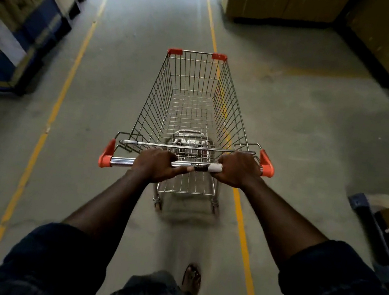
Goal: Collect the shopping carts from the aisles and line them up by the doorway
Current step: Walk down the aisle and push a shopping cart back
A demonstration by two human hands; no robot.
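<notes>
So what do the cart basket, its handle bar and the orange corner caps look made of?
Cart basket: thin welded metal wire, dull silver grid. Handle bar: polished metal tube, bright reflections, gripped by left hand and right hand. Corner caps: probably moulded plastic, matte orange.

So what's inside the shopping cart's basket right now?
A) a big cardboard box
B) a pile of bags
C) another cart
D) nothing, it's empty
D: the floor shows through the bare wire mesh of the shopping cart, while the left hand and right hand each close a grip on its handle bar.
</notes>
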